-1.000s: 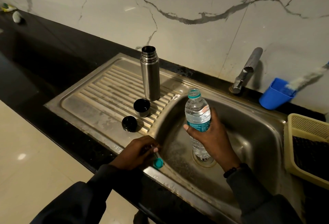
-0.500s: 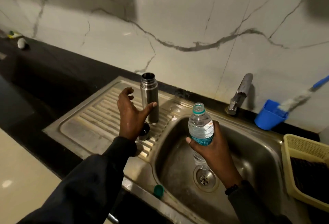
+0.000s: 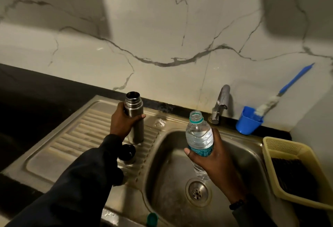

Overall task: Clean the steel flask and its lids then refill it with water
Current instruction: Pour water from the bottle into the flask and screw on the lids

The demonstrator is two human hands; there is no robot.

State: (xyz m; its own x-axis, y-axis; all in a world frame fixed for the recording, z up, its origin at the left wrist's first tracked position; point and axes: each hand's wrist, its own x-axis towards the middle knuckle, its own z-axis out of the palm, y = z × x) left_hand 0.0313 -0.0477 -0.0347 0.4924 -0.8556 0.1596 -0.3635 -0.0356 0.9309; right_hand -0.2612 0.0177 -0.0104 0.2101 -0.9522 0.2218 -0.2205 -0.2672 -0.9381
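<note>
The left hand wraps the open flask upright on the draining board, likely steadying it, while the right hand grips the uncapped water bottle over the sink, seemingly ready to pour.

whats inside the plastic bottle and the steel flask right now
The plastic bottle, uncapped in the right hand, holds clear water nearly to its shoulder. The steel flask, gripped by the left hand, is open, but its mouth looks dark, so its contents cannot be seen.

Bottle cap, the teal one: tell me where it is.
The teal cap lies on the sink's front rim, bottom centre of the head view, left of the basin and below the left sleeve.
</note>
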